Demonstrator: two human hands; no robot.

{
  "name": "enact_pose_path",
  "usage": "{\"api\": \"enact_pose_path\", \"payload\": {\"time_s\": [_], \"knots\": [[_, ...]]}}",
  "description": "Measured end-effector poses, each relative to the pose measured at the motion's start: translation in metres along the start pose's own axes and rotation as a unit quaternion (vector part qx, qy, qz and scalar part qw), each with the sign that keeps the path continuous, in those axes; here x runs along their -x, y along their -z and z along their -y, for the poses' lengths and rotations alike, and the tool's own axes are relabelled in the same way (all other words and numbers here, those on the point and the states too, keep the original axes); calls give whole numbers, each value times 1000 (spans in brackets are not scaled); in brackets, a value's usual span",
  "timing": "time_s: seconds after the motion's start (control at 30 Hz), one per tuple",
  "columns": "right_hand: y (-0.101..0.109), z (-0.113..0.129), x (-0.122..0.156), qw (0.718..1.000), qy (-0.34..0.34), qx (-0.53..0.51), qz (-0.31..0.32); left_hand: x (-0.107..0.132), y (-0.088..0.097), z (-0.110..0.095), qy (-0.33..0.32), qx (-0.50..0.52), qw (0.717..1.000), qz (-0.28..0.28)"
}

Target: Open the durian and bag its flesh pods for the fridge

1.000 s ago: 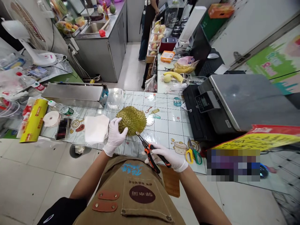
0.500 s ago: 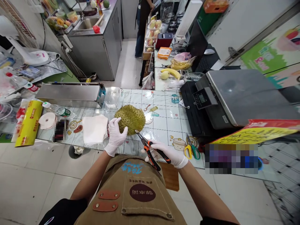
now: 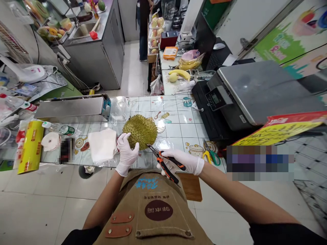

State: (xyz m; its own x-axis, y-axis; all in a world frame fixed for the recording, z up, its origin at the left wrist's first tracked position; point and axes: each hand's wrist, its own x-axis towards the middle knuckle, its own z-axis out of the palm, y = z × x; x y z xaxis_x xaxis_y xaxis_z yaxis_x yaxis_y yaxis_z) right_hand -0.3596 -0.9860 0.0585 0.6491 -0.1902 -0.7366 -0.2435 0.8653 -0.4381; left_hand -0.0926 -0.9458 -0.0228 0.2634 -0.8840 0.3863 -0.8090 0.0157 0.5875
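A spiky green durian (image 3: 141, 131) sits on the counter in front of me. My left hand (image 3: 127, 153), in a white glove, grips its near left side, thumb and fingers pressed on the spikes. In my gloved right hand (image 3: 180, 160) is a pair of long-nose pliers (image 3: 160, 158) with orange and black handles. The handles are spread apart, and the tips meet the durian's lower edge. How far the jaws are parted is too small to tell. A stack of white cloths (image 3: 102, 144) lies just left of my left hand.
Yellow- and green-handled scissors (image 3: 211, 156) lie right of my right hand, near a grey weighing scale (image 3: 252, 98). A long metal box (image 3: 73, 109) and a yellow film roll (image 3: 31, 146) are at left. Another person (image 3: 143, 29) stands beyond the counter.
The view has shifted slightly. Both hands keep their places at the durian, and the pliers' tips stay by its lower edge with the handles still spread.
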Motion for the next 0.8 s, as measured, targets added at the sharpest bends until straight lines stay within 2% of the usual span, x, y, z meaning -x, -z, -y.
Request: {"api": "enact_pose_path", "payload": {"time_s": [0.23, 0.33, 0.4, 0.5, 0.6, 0.7, 0.8], "knots": [[-20, -19, -2, 998, 55, -8, -40, 2, 23, -9, -12, -32, 998, 46], [-24, -24, -3, 996, 71, -10, -58, -11, 35, -17, -24, -78, 994, 67], [-26, -25, -4, 994, 81, -8, -72, -27, 41, -25, -67, -94, 986, 120], [-30, -26, -4, 992, 87, -9, -86, -56, 44, -37, -160, -119, 951, 235], [-32, -26, -3, 991, 92, -3, -96, -83, 40, -47, -240, -150, 905, 316], [-32, -25, -2, 989, 106, 9, -101, -103, 34, -56, -298, -181, 862, 367], [-31, -25, -3, 988, 117, 15, -103, -114, 31, -64, -332, -223, 831, 387]]}}
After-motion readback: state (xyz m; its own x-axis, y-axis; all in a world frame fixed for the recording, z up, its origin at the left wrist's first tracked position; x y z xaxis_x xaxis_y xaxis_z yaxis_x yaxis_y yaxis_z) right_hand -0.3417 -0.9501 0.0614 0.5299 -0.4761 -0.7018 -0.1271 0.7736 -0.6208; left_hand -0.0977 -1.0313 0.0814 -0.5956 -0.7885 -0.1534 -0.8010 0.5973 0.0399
